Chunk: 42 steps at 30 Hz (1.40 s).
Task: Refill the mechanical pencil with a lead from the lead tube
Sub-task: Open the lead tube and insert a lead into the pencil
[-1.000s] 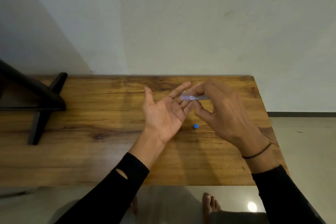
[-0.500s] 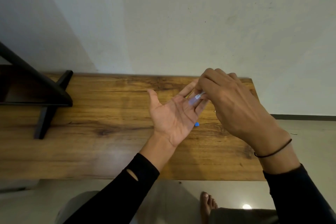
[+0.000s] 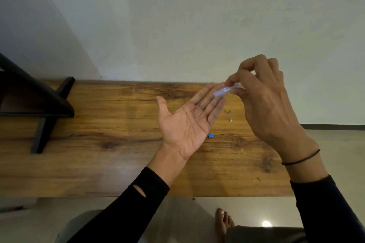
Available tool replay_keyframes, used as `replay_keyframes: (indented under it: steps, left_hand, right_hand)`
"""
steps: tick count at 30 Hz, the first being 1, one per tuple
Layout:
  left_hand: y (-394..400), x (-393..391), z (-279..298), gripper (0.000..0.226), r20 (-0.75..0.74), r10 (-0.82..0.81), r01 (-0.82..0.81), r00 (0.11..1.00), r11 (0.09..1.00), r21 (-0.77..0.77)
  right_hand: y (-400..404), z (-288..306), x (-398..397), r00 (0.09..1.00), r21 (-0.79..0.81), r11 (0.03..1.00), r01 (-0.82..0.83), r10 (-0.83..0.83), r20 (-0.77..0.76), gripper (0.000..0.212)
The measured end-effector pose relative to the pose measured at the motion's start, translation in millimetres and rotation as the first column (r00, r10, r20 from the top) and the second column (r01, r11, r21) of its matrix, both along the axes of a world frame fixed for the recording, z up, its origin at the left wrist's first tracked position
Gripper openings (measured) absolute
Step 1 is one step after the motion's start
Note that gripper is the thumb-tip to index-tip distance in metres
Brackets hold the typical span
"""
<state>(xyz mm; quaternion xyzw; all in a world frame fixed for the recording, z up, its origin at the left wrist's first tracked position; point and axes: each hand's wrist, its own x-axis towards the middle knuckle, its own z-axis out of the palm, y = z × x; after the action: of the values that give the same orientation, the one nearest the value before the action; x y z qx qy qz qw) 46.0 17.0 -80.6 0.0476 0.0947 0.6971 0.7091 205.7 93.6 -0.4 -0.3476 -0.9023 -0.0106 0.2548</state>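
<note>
Clear plastic, the lead tube [image 3: 227, 90], pinched between thumb and fingertips of the right hand [image 3: 264, 104], tilted with its open lower end down over the fingertips of the left hand [image 3: 189, 122]. Left hand flat and wide open, palm up, gripping nothing, cupped just under that mouth to catch whatever slides out. Possibly a thin dark line across the left fingers near the tube's mouth, perhaps a lead already out; too faint to say for sure.

On the wooden table [image 3: 118, 163], just past the heel of the left palm, a small blue cap [image 3: 210, 135], probably the tube's stopper. Beyond the left fingertips, toward the right hand, two tiny pale bits [image 3: 229, 116]; hard to tell what. Mechanical pencil nowhere plainly in view, though a grey sliver behind the left fingers could be part of it.

Likely very light, that tube, rigid and smooth, so prone to slipping: best held mid-barrel, as now, with a firm but easy pinch. Leads far more delicate: hair-thin, brittle, quick to snap under any bending and apt to roll off a palm. Best taken near one end between two fingertips and kept straight along the line of the pencil's opening. Gentle tilt rather than a shake, to avoid spilling several at once.
</note>
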Motion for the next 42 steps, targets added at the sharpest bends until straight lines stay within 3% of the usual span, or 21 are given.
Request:
replay_keyframes:
  steps: [2,5,10,17,26,28,32,34,38,42]
  left_hand:
    - [0.8,-1.5,1.0,0.135,0.01,0.001,-0.001,1.0,1.0,0.021]
    - [2.7,-9.3,1.7,0.136,0.039,0.006,-0.008,0.999,0.999,0.051]
    - [5.9,-22.2,1.4,0.135,0.051,0.036,-0.039,0.998,0.998,0.054]
    - [8.5,-19.2,0.5,0.136,0.018,0.036,-0.037,0.999,0.999,0.029]
    - [6.1,-14.6,0.2,0.136,0.026,0.005,-0.006,1.0,1.0,0.018]
    - [5.6,-13.9,0.2,0.136,0.033,-0.001,0.0,0.999,1.0,0.021]
    - [6.8,-12.5,-1.6,0.135,0.007,0.003,-0.003,1.0,1.0,0.006]
    - [6.5,-11.3,-1.3,0.134,-0.014,-0.006,0.005,1.0,1.0,-0.011]
    - [2.2,-4.7,-3.5,0.13,-0.159,0.015,-0.036,0.987,0.991,-0.129]
    - [-2.2,0.5,-2.1,0.124,-0.202,-0.001,-0.027,0.979,0.99,-0.136]
  right_hand:
    - [6.3,-2.1,8.1,0.996,0.009,1.0,0.012,-0.011,-0.086,0.011]
    - [15.1,-12.4,23.3,0.993,-0.087,0.996,0.035,-0.044,-0.108,0.01]
    - [17.0,-50.9,42.2,0.995,-0.263,0.961,0.09,-0.075,0.067,0.006]
    - [2.5,-96.9,31.3,0.952,-0.288,0.952,0.105,-0.013,0.305,0.008]
    - [-1.8,-102.9,22.5,0.93,-0.307,0.943,0.126,-0.005,0.367,0.012]
    - [-1.3,-92.4,21.5,0.946,-0.277,0.954,0.115,-0.02,0.323,0.014]
    - [-3.9,-57.6,15.6,0.994,-0.086,0.995,0.048,-0.056,-0.09,0.009]
    - [-11.2,-42.2,6.7,0.983,-0.028,0.999,-0.03,0.024,-0.181,0.015]
    - [-35.1,-26.3,-21.4,0.982,-0.068,0.98,-0.185,0.186,0.019,0.039]
    - [-42.8,-26.4,-28.2,0.948,-0.1,0.978,-0.183,0.202,0.245,0.047]
